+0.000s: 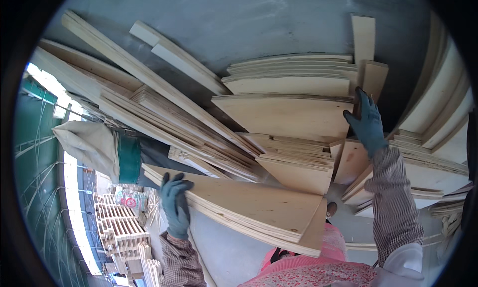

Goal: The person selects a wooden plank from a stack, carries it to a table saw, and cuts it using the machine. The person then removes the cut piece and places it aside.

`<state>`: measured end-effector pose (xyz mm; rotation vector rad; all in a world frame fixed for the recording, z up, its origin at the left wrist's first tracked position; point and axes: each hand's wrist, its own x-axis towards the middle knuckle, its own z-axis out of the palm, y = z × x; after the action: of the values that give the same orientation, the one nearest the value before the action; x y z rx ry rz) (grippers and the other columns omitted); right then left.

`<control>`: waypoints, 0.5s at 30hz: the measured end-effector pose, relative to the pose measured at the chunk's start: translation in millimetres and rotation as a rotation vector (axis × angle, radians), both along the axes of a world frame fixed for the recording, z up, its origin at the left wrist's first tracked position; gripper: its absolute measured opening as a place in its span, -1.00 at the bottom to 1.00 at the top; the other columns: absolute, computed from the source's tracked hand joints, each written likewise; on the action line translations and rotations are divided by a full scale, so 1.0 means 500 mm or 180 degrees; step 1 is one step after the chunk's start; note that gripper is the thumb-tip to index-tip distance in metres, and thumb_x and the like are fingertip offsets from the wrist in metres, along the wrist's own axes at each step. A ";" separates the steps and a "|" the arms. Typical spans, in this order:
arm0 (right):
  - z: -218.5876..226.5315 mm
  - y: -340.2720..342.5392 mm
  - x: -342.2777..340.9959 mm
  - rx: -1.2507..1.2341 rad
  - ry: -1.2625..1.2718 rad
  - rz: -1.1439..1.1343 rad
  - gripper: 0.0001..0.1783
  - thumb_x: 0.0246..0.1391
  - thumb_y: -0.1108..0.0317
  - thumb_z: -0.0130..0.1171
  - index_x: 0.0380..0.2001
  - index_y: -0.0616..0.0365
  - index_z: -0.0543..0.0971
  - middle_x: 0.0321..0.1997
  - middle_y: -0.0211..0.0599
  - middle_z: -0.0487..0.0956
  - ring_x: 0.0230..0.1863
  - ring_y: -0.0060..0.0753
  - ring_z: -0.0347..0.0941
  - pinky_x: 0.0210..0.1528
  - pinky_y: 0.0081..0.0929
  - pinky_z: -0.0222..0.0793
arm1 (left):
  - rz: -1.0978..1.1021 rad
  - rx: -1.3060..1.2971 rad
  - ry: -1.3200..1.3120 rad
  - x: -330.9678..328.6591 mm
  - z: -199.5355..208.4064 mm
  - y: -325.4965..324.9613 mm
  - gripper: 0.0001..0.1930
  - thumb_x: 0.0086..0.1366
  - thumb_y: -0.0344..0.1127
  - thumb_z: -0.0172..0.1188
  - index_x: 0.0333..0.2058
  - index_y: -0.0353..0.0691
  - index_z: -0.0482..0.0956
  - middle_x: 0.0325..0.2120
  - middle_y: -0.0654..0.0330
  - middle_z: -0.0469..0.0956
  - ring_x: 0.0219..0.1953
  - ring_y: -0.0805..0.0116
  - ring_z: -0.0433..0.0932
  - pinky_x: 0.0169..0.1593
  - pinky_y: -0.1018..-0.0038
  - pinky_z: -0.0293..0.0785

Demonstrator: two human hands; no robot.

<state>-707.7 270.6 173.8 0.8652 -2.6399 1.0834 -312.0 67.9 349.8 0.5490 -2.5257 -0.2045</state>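
Observation:
My left hand (176, 205), in a blue-grey work glove, is wrapped round the left part of a few stacked plywood boards (249, 200). The boards lie slanted in front of my body, their right ends close to my pink clothing. Farther off to the right, my right hand (369, 122) wears the same kind of glove. Its thumb and fingers are apart, at the right end of a wide plywood panel (289, 116). Whether the fingertips touch that panel, I cannot tell. Beneath it sits another pile of plywood pieces (296, 170).
Long wooden strips (164, 97) lie slanted on the left. Behind the wide panel is a layered plywood stack (294, 72); more stacked boards (418, 162) stand at the right. A beige sack (89, 142) and wooden pallets (117, 219) are at the left, beside a green wall (37, 162).

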 end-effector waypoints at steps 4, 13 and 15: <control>-0.042 -0.047 -0.030 -0.0163 -0.1377 0.0043 -0.45 -0.08 0.15 0.23 -0.03 0.12 0.37 0.03 -0.12 0.41 -0.08 -0.15 0.41 -0.07 -0.27 0.34 | -0.0161 -0.0090 -0.0625 -0.009 0.033 0.008 -0.66 0.12 -0.08 -0.08 -0.39 -0.26 0.48 -0.41 0.11 0.51 -0.21 0.07 0.46 0.10 0.14 0.23; -0.111 -0.031 0.003 -0.1510 -0.0963 -0.0048 -0.63 0.03 0.29 0.19 -0.11 0.20 0.41 -0.16 -0.12 0.50 -0.19 -0.31 0.45 -0.14 -0.42 0.37 | -0.0690 0.0209 -0.1070 -0.037 0.016 -0.019 -0.60 0.05 0.06 -0.06 -0.60 -0.19 0.46 -0.58 0.12 0.44 -0.37 0.00 0.46 -0.18 0.17 0.38; -0.112 -0.056 -0.034 -0.1916 -0.1139 -0.0136 -0.63 0.07 0.28 0.16 -0.10 0.21 0.40 -0.14 -0.14 0.50 -0.19 -0.39 0.44 -0.13 -0.46 0.35 | -0.0632 0.0272 -0.1115 -0.043 0.013 -0.020 -0.61 0.06 0.04 -0.06 -0.60 -0.19 0.46 -0.58 0.11 0.44 -0.36 -0.01 0.46 -0.20 0.17 0.37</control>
<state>-724.9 242.5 117.9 0.5175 -2.3116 2.0230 -333.2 57.7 356.4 0.3930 -2.9264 -0.3138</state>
